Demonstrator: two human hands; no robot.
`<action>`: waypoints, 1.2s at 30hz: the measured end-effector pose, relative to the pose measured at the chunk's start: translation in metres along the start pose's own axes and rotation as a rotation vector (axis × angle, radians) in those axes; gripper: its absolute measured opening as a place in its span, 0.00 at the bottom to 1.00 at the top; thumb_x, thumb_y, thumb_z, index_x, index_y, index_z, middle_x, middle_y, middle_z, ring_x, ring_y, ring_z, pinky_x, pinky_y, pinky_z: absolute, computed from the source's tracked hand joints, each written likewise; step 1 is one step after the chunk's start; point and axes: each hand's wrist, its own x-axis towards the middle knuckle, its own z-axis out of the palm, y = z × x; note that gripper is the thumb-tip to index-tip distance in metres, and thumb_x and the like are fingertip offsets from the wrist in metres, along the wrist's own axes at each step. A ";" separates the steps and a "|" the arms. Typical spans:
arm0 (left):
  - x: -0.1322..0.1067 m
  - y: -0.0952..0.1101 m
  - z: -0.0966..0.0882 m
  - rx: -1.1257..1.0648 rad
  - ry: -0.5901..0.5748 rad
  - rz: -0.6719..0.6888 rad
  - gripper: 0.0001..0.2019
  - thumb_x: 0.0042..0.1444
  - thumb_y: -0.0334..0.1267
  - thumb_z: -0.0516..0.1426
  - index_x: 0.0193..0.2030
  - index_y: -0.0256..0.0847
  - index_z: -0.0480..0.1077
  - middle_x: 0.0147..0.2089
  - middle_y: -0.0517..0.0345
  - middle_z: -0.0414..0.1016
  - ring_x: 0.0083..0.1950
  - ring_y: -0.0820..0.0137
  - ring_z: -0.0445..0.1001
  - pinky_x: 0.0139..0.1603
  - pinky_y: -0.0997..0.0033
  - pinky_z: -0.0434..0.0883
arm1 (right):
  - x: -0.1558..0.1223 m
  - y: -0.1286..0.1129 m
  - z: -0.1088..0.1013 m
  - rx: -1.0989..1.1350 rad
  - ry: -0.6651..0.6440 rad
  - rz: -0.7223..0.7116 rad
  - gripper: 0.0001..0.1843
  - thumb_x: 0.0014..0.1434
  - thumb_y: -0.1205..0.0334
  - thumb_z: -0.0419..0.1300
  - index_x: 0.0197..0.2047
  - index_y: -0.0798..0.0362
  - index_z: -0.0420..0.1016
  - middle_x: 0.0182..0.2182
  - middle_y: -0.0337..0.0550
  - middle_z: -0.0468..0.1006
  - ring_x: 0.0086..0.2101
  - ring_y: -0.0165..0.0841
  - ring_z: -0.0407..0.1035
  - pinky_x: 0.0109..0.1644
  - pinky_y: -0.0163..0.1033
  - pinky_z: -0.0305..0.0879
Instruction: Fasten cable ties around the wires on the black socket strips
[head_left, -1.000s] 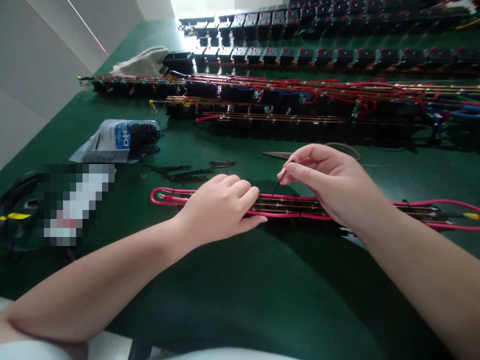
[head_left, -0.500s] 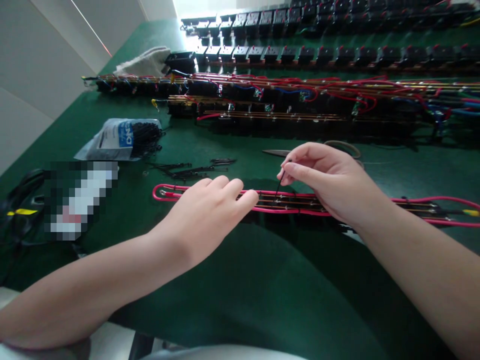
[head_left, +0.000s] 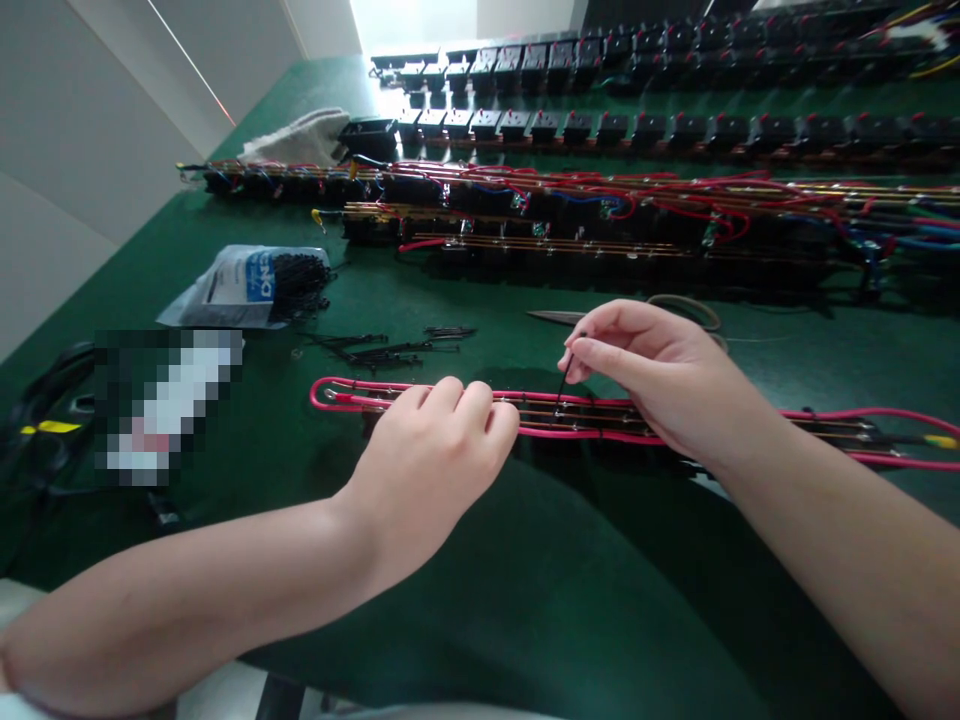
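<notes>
A long black strip with metal rods (head_left: 540,413) lies across the green table, bordered by a thick red wire (head_left: 592,435). My left hand (head_left: 442,440) is closed over the strip's left part, fingers curled around its edge and the wire; the fingertips are hidden. Between thumb and fingertips, my right hand (head_left: 637,365) pinches a thin black cable tie (head_left: 564,378), whose lower end reaches down to the rods. Scissors (head_left: 555,317) lie just behind my right hand, partly covered by it. Several loose cable ties (head_left: 382,350) are beyond my left hand.
An opened plastic bag of black cable ties (head_left: 247,287) lies at the left. Nearer sit a pixelated pale object (head_left: 176,400) and coiled black cable (head_left: 52,430). Wired strips (head_left: 525,190) and rows of black blocks (head_left: 585,125) span the back, beside a pale cloth (head_left: 296,137).
The view has shifted slightly, so everything sits a little lower. My left hand has curled more tightly over the strip. My right hand keeps its pinch on the cable tie.
</notes>
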 end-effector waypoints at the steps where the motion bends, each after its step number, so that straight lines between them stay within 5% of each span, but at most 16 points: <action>1: 0.000 0.000 0.000 0.001 0.001 0.002 0.11 0.58 0.20 0.49 0.36 0.40 0.66 0.32 0.56 0.69 0.34 0.62 0.72 0.31 0.65 0.69 | 0.000 0.000 0.000 0.000 0.000 0.001 0.07 0.55 0.53 0.70 0.33 0.45 0.80 0.31 0.39 0.80 0.31 0.35 0.73 0.42 0.44 0.73; 19: -0.003 -0.001 -0.002 -0.036 -0.079 0.016 0.11 0.56 0.20 0.52 0.40 0.41 0.65 0.36 0.56 0.70 0.36 0.63 0.71 0.33 0.65 0.70 | -0.001 -0.001 0.001 -0.003 0.004 0.003 0.08 0.55 0.51 0.71 0.33 0.45 0.81 0.31 0.40 0.80 0.32 0.35 0.72 0.42 0.45 0.73; 26: 0.000 -0.014 -0.001 -0.236 -0.187 0.066 0.15 0.54 0.18 0.54 0.43 0.42 0.64 0.41 0.57 0.69 0.40 0.63 0.69 0.37 0.64 0.71 | -0.001 -0.001 -0.001 -0.006 -0.024 0.004 0.05 0.57 0.55 0.69 0.34 0.45 0.80 0.31 0.39 0.80 0.32 0.34 0.73 0.42 0.43 0.72; 36: 0.003 -0.023 0.003 -0.278 -0.260 0.032 0.10 0.64 0.25 0.53 0.47 0.43 0.66 0.38 0.60 0.70 0.35 0.67 0.73 0.32 0.70 0.67 | -0.001 0.000 -0.001 -0.016 -0.020 -0.004 0.04 0.58 0.56 0.68 0.35 0.46 0.80 0.31 0.38 0.81 0.32 0.34 0.73 0.42 0.43 0.72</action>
